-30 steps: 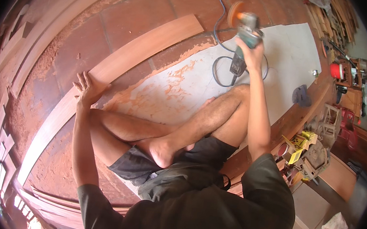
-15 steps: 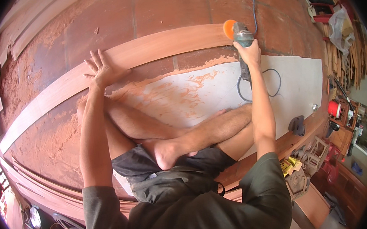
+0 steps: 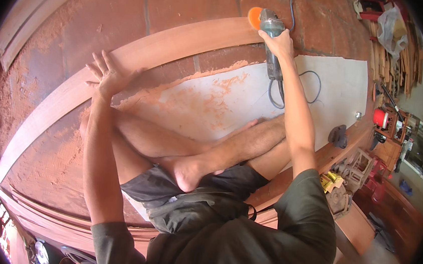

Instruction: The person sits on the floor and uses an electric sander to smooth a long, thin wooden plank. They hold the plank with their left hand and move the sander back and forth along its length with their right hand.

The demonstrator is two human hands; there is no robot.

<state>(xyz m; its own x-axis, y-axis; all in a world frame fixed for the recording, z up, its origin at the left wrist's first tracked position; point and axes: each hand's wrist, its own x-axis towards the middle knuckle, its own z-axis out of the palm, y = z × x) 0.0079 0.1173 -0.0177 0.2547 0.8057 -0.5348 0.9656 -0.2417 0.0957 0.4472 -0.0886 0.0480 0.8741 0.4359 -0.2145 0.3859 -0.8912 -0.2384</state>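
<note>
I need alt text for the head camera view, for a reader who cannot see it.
A seated, cross-legged person's right hand holds a grinder with an orange disc to a long wooden plank; the left hand presses flat on the plank amid sawdust.

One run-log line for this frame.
right hand: grips sander on plank | left hand: flat on plank | seated cross-legged

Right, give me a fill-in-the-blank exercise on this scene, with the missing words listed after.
1. The right hand grips a power sander whose round pad is coloured ____.
2. The left hand lies flat, fingers spread, on the long wooden ____.
3. The sander's cord loops over a pale ____ laid on the floor.
4. The person sits with legs ____.

Missing words: orange; plank; sheet; crossed
</note>
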